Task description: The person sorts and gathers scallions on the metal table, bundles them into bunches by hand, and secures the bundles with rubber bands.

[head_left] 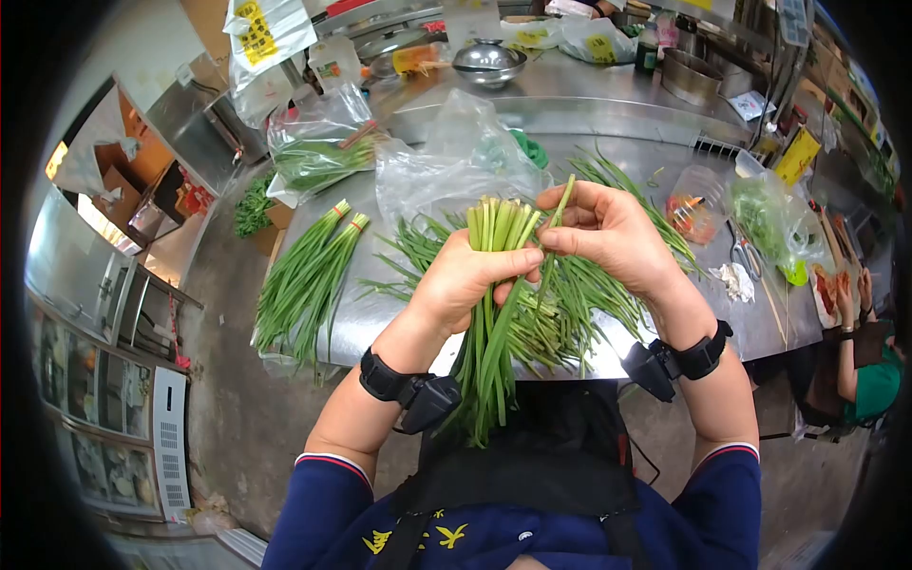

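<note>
My left hand (458, 277) is wrapped round a bunch of garlic chives (499, 226), pale cut ends up and green leaves hanging down. Close beside it, my right hand (608, 228) pinches a single chive stalk (562, 201) between thumb and fingers, its end pointing up. Under both hands a loose pile of chives (560, 328) covers part of the steel table (380, 328). To the left lie two chive bundles (302, 285), each tied near its cut ends with a red band.
Behind the pile sits a clear plastic bag (456, 157); more greens fill another bag (323, 161). Scissors (744, 255), crumpled tissue (735, 281) and a plastic tub (693, 214) are at right. A metal bowl (489, 63) stands on the rear counter. Another person's green sleeve (876, 385) shows far right.
</note>
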{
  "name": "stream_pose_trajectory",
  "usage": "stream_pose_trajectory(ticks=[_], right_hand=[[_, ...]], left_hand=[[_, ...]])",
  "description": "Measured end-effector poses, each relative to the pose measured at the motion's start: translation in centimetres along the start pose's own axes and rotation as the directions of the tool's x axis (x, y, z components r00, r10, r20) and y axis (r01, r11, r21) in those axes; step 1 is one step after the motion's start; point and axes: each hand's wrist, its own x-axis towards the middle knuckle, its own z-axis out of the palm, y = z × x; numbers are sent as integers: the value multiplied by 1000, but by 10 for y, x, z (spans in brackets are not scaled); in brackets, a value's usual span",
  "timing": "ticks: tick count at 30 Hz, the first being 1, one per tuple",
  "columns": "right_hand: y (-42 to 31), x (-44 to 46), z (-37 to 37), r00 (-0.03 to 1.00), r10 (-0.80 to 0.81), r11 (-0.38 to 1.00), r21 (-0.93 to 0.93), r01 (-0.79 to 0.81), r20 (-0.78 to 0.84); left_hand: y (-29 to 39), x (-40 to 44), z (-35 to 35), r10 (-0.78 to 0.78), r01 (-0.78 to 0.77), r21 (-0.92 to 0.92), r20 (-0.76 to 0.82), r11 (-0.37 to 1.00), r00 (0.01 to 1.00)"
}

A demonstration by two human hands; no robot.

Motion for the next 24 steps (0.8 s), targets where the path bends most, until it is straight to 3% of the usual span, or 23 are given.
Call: stream_pose_trajectory(ticks=[6,8,10,13,14,15,16,17,19,20,21,22,23,24], right_hand=[[9,-7,-16,996,85,991,110,-80,-38],[12,-8,-31,983,49,987,159,-20,-179],[14,-11,-45,975,44,984,177,-5,-219],[18,-18,-74,903,-128,989,11,145,-410],[24,-18,-92,860,-115,987,-153,44,-497],[39,-20,-102,866,-111,987,-153,41,-488],[59,-22,-109,797,-398,611,-779,-139,-454],[72,-25,-111,775,-591,-96,-935,-343,-223],[72,-29,-72,833,-478,432,-900,-52,-278],[58,-33,-44,909,-279,783,-622,28,-311],[48,-34,-22,959,10,976,-207,-71,-284],[50,-33,-8,976,29,998,-55,-42,-217],[53,-32,2,978,-29,993,-115,6,-205],[52,-30,7,978,19,995,-94,-39,-208]], left_hand=[[-8,3,-2,-109,109,57,9,992,994],[-12,2,-5,-144,143,73,-2,987,990],[-16,2,-6,-181,182,91,-18,979,983],[-20,3,-8,-197,200,68,-49,978,979],[-21,3,-9,-188,191,44,-61,981,980],[-23,2,-10,-179,181,21,-75,983,981],[-26,1,-10,-179,181,16,-83,983,980],[-28,2,-10,-170,172,14,-97,985,981],[-29,8,-8,-153,155,12,-113,988,982],[-30,8,-6,-143,148,45,-100,988,985],[-31,8,-3,-134,141,81,-87,987,987],[-31,9,0,-128,138,104,-102,985,987],[-32,9,2,-128,139,124,-89,983,988],[-32,8,4,-127,138,144,-83,980,988]])
